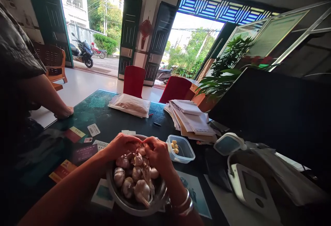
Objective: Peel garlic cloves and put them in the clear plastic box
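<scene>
A metal bowl [111, 188] full of whole, unpeeled garlic bulbs [137, 173] stands on the dark table in front of me. Over its far rim, my left hand [126, 143] and my right hand [156, 150] meet fingertip to fingertip. Both are closed in a pinch on a small garlic clove, mostly hidden by the fingers. Silver bangles circle my right wrist. Just right of that hand, a clear plastic container [187, 153] holds several peeled garlic cloves [175, 146], grouped at its left side.
Behind the bowl lie a plastic-wrapped packet [130, 105], a pen [157, 124] and a paper stack [190, 117]. Cards [76, 133] lie at left, where another person's hand [64, 112] rests on the table edge. A white device with a screen [254, 188] and a dark monitor [269, 108] stand right.
</scene>
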`<state>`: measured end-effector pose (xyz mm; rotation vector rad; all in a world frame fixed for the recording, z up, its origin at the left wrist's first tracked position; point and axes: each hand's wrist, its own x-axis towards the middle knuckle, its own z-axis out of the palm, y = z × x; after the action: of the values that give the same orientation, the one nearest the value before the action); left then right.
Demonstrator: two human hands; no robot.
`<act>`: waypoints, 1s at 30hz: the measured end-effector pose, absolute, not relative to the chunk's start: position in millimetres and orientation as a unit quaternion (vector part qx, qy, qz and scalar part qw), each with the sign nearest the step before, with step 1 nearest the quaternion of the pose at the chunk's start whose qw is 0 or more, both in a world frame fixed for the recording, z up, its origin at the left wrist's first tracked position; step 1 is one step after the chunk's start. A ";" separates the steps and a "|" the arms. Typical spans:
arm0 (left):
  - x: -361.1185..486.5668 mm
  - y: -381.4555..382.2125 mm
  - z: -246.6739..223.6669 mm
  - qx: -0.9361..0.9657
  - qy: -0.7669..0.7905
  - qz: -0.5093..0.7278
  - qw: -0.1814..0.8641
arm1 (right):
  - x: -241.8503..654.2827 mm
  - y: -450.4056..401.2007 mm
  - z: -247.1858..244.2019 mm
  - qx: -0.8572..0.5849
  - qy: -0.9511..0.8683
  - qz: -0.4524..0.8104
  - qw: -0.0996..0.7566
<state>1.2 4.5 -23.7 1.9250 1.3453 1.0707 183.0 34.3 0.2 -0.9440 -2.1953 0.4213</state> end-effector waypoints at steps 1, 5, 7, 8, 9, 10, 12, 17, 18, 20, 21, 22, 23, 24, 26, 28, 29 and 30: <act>1.1 4.4 -23.4 0.706 0.504 0.406 0.289 | 183.2 35.2 0.1 -0.370 -0.848 0.158 0.345; 0.4 3.5 -19.8 0.687 0.513 0.423 0.294 | 183.1 36.0 -1.1 -0.365 -0.870 0.152 0.294; -0.4 2.9 -17.3 0.691 0.521 0.419 0.276 | 182.9 35.6 -2.1 -0.356 -0.880 0.153 0.275; -0.7 2.7 -16.4 0.696 0.523 0.415 0.264 | 182.8 35.4 -2.6 -0.350 -0.883 0.156 0.271; -0.9 2.6 -16.1 0.702 0.524 0.412 0.252 | 182.7 35.3 -2.9 -0.344 -0.885 0.158 0.272; -0.9 2.7 -16.2 0.708 0.523 0.409 0.241 | 182.6 35.2 -3.0 -0.340 -0.885 0.159 0.275; -0.6 3.2 -18.1 0.718 0.520 0.408 0.219 | 182.3 34.9 -2.4 -0.338 -0.882 0.161 0.286; 1.0 4.7 -23.1 0.723 0.528 0.410 0.174 | 181.0 32.8 0.6 -0.344 -0.863 0.171 0.328; 1.2 4.6 -22.7 0.725 0.528 0.408 0.170 | 180.7 32.3 0.7 -0.343 -0.862 0.171 0.332; 1.6 3.9 -20.5 0.730 0.529 0.400 0.167 | 180.3 31.4 0.3 -0.338 -0.863 0.172 0.335; 1.9 3.2 -19.0 0.732 0.530 0.395 0.167 | 180.1 31.1 -0.2 -0.335 -0.863 0.173 0.335; 2.4 2.4 -17.5 0.733 0.532 0.391 0.166 | 180.0 30.9 -0.8 -0.333 -0.864 0.174 0.335; 3.1 1.4 -16.1 0.732 0.535 0.388 0.164 | 179.8 30.8 -1.3 -0.330 -0.864 0.175 0.337; 4.0 0.4 -15.0 0.730 0.539 0.387 0.163 | 179.7 30.6 -1.9 -0.328 -0.864 0.177 0.339; 6.0 -1.9 -13.7 0.722 0.548 0.389 0.164 | 179.5 30.5 -2.7 -0.324 -0.862 0.179 0.347; 8.0 -3.8 -13.4 0.713 0.556 0.391 0.170 | 179.4 30.3 -3.1 -0.320 -0.861 0.179 0.352; 8.9 -4.4 -13.5 0.709 0.559 0.392 0.173 | 179.2 30.3 -3.2 -0.318 -0.862 0.177 0.353; 9.5 -4.8 -13.6 0.706 0.562 0.393 0.177 | 179.1 30.2 -3.2 -0.316 -0.863 0.174 0.353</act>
<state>9.5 -4.8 -13.6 1.9991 1.5896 1.1119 179.1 30.2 -3.2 -0.8178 -2.2334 0.4500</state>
